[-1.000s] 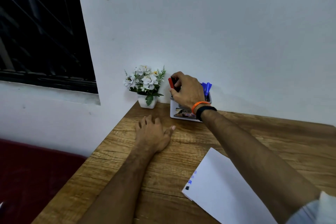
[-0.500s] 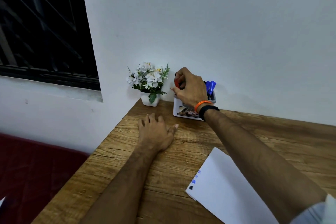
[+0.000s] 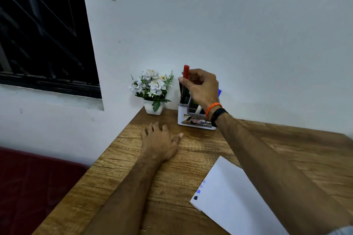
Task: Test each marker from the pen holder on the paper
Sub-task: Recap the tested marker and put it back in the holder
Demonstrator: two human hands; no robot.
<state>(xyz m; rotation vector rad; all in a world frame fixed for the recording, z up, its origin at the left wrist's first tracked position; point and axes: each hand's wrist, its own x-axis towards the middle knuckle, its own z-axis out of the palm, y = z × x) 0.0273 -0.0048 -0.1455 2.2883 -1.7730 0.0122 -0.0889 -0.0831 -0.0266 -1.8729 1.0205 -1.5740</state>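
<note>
Above the pen holder, right hand pinches a red-capped marker; next: uncap, mark the paper. Left hand rests flat, fingers relaxed.

A red-capped marker is pinched upright by the right hand, its lower end seen just above the white pen holder at the back of the wooden table. A blue marker is glimpsed behind the wrist. The left hand is laid on the tabletop, fingers loosely spread. White paper is seen nearer, with small blue and dark marks at its left edge. A potted white flower is placed left of the holder, against the wall
</note>
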